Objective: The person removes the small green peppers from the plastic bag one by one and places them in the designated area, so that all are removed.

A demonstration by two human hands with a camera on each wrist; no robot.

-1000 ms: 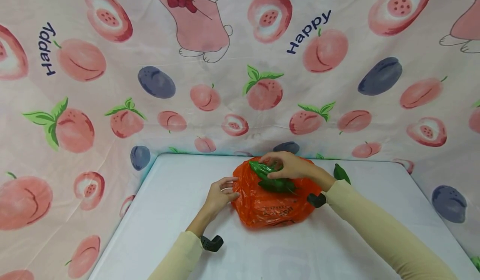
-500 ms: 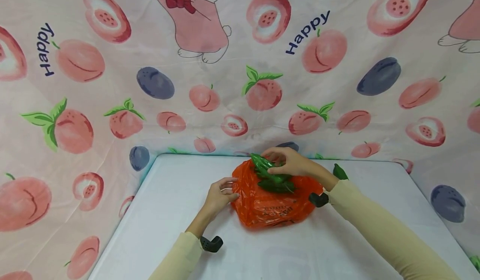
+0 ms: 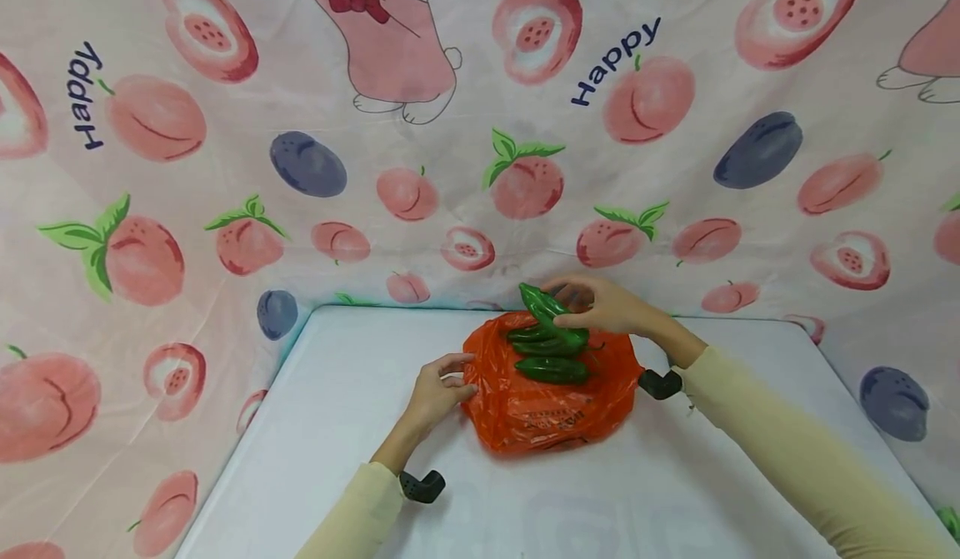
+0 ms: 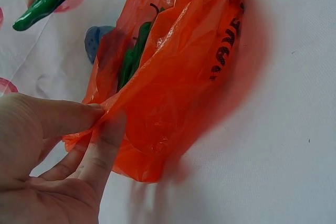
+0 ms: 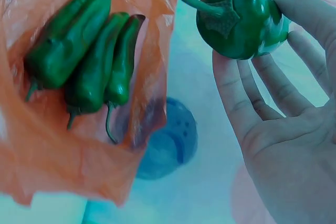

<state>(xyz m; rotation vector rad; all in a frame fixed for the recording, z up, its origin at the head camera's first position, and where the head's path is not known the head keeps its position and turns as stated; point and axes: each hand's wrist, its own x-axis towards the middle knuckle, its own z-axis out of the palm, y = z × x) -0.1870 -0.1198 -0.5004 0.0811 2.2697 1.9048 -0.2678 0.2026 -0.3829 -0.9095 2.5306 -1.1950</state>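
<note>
An orange-red plastic bag [image 3: 540, 417] lies open on the white table. My left hand [image 3: 438, 392] pinches the edge of its mouth between thumb and fingers, as the left wrist view shows closely. Above the bag my right hand [image 3: 600, 305] holds a green pepper [image 3: 543, 305] by its side. That pepper's stem end [image 5: 226, 17] faces the camera in the right wrist view, with the thumb on one side and fingers on the other. Three more peppers [image 5: 89, 77] lie side by side in the bag, stems pointing the same way.
A white table [image 3: 337, 359] spreads around the bag. Behind it hangs a cloth [image 3: 450, 159] printed with peaches, plums and a rabbit-like figure, close to the table's back edge. Dark wrist cameras [image 3: 423, 486] are strapped at both wrists.
My right hand has risen up and to the right with the pepper, lifting it off the others. The pepper seen by the right forearm earlier is now out of sight. The left hand stays put.
</note>
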